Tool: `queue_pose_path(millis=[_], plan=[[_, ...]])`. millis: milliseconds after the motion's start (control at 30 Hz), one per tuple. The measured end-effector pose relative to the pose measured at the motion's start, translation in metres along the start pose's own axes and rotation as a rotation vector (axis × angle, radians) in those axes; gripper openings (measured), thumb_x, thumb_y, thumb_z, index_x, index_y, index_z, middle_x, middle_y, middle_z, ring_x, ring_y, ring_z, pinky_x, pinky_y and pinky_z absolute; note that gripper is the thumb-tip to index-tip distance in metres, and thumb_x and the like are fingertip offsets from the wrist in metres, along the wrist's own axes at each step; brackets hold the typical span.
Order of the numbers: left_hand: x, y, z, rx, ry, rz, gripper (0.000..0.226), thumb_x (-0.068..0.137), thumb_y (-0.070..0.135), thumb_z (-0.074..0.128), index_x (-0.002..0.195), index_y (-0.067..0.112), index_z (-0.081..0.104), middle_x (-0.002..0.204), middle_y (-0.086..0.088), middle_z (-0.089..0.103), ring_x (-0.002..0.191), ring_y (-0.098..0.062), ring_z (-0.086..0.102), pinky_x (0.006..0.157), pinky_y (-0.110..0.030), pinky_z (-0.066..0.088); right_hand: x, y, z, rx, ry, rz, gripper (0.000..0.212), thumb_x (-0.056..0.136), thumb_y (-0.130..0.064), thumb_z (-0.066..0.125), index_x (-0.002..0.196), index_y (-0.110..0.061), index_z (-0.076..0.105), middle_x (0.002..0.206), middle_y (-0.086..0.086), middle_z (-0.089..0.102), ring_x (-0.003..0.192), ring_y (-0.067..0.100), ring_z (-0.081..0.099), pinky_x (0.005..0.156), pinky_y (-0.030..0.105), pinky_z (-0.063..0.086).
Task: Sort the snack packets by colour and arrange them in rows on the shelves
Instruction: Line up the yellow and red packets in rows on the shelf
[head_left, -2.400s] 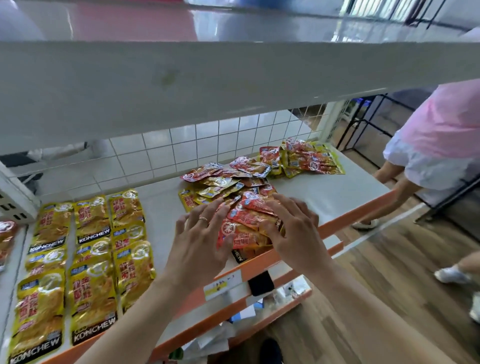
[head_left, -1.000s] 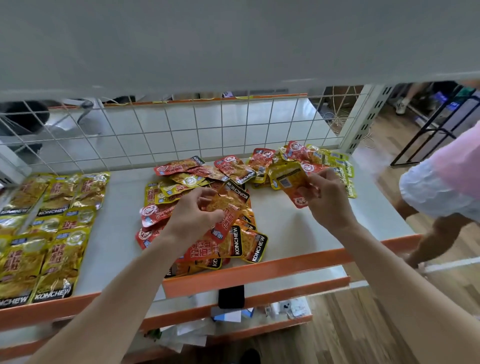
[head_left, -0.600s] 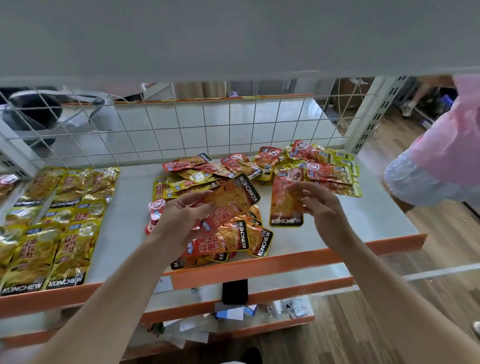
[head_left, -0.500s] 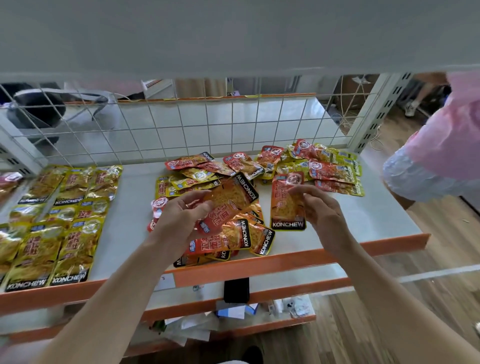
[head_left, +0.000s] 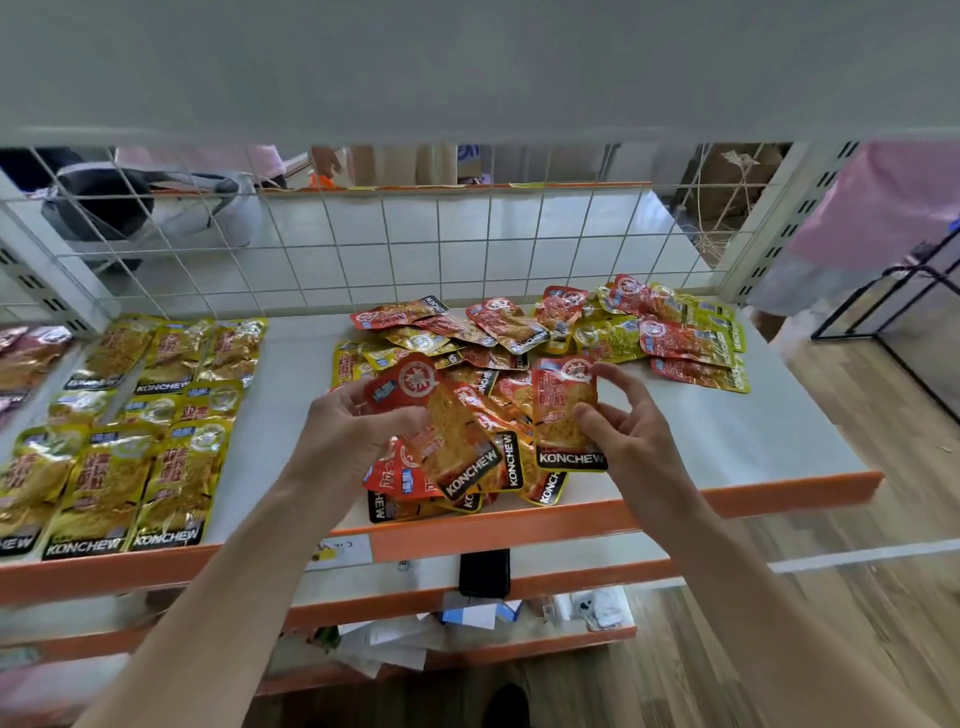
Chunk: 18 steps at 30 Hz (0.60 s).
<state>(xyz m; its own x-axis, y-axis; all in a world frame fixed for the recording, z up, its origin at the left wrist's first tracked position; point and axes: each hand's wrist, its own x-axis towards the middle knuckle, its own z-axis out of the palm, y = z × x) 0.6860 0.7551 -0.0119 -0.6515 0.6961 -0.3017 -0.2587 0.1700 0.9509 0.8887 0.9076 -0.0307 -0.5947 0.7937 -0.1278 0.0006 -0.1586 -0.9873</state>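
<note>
White shelf (head_left: 753, 441), red packet (head_left: 563, 410) pinched in right grip (head_left: 618, 436)

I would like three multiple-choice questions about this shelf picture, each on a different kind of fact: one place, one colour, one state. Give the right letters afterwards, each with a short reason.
1. Where on the white shelf with orange edge do the tidy rows of gold-yellow foil snack packets lie?
A) on its left part
B) at its right end
C) stacked against the wire grid

2. What colour is the foil snack packet in the right hand?
A) green
B) red
C) blue

3. What is the left hand doing?
A) lying flat on the shelf
B) hanging idle
C) gripping a red packet

Answers: 1 A, the rows lie left of the mixed pile. 2 B, its face is red above a black band. 3 C, thumb and fingers pinch the packet's top.
</note>
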Motion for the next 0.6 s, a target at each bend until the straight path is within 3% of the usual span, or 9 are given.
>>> queue_pose_path(millis=[100, 167, 267, 400, 600], plan=[[-0.002, 0.0, -0.014, -0.157, 0.044, -0.072, 0.026, 0.081, 0.013, 0.076, 0.107, 0.012, 0.071, 0.09, -0.008, 0.076, 0.082, -0.027, 0.073, 0.069, -0.035, 0.059, -0.004, -0.002, 0.015, 0.015, -0.036, 0.037, 0.05, 0.098, 0.0, 0.053, 0.137, -0.026, 0.035, 0.101, 0.008, 0.076, 0.094, 0.028, 0.073, 0.081, 0.041, 0.06], [-0.005, 0.003, -0.027, -0.224, 0.073, -0.11, 0.017, 0.089, 0.013, 0.068, 0.107, 0.013, 0.07, 0.092, -0.012, 0.076, 0.081, -0.03, 0.074, 0.073, -0.041, 0.06, -0.007, -0.006, 0.027, 0.023, -0.06, 0.055, 0.043, 0.097, -0.001, 0.053, 0.133, -0.022, 0.042, 0.1, 0.006, 0.076, 0.093, 0.026, 0.073, 0.076, 0.038, 0.061], [-0.008, 0.004, -0.051, -0.231, 0.086, -0.09, 0.012, 0.094, 0.013, 0.063, 0.104, 0.015, 0.069, 0.084, -0.009, 0.076, 0.071, -0.025, 0.074, 0.059, -0.034, 0.059, -0.011, -0.011, 0.048, 0.013, -0.066, 0.057, 0.028, 0.097, -0.001, 0.054, 0.123, -0.009, 0.057, 0.099, 0.004, 0.077, 0.092, 0.022, 0.074, 0.074, 0.032, 0.061], [-0.012, 0.007, -0.084, -0.224, 0.105, -0.071, 0.012, 0.096, 0.009, 0.059, 0.096, 0.016, 0.068, 0.072, -0.005, 0.074, 0.06, -0.019, 0.071, 0.053, -0.029, 0.058, -0.02, -0.014, 0.081, 0.014, -0.053, 0.09, 0.023, 0.094, -0.007, 0.058, 0.117, -0.008, 0.061, 0.104, 0.01, 0.075, 0.098, 0.029, 0.072, 0.084, 0.046, 0.059], [-0.021, 0.012, -0.139, -0.216, 0.12, -0.07, 0.013, 0.094, 0.012, 0.061, 0.103, 0.018, 0.068, 0.084, -0.005, 0.075, 0.075, -0.025, 0.073, 0.071, -0.04, 0.059, -0.032, -0.014, 0.134, 0.038, -0.021, 0.126, 0.029, 0.088, -0.012, 0.064, 0.117, -0.008, 0.063, 0.107, 0.013, 0.074, 0.101, 0.033, 0.071, 0.093, 0.055, 0.053]])
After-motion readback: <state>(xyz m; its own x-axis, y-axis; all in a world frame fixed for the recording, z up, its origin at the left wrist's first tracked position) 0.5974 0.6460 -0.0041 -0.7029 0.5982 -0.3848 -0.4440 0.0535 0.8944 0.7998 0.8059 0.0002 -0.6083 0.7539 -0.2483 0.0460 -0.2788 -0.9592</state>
